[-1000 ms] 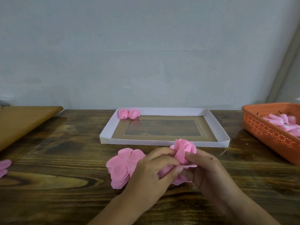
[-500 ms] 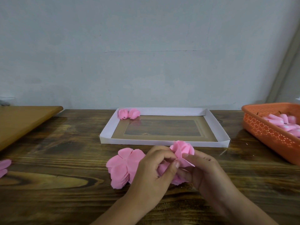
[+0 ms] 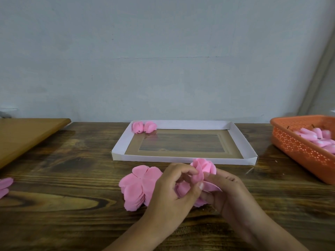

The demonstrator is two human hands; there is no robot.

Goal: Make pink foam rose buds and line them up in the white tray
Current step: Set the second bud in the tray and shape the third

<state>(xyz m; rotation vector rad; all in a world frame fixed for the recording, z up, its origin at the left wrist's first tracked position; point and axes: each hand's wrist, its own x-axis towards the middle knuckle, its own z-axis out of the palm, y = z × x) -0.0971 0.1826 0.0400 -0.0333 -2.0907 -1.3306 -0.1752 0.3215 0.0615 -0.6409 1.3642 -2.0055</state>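
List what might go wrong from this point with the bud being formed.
1. The half-wrapped bud is pinched only between left hand and right hand; loosening either grip may let petals spring open.
2. The petal stack lies against the left hand and may get scattered.

Bare left hand, bare right hand, sleeveless forearms

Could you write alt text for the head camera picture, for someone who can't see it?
Two bare hands, left hand and right hand, shape a pink foam rose bud above a wooden table. Loose pink petals lie beside them; behind, a white tray holds two finished buds, and an orange basket sits at right.
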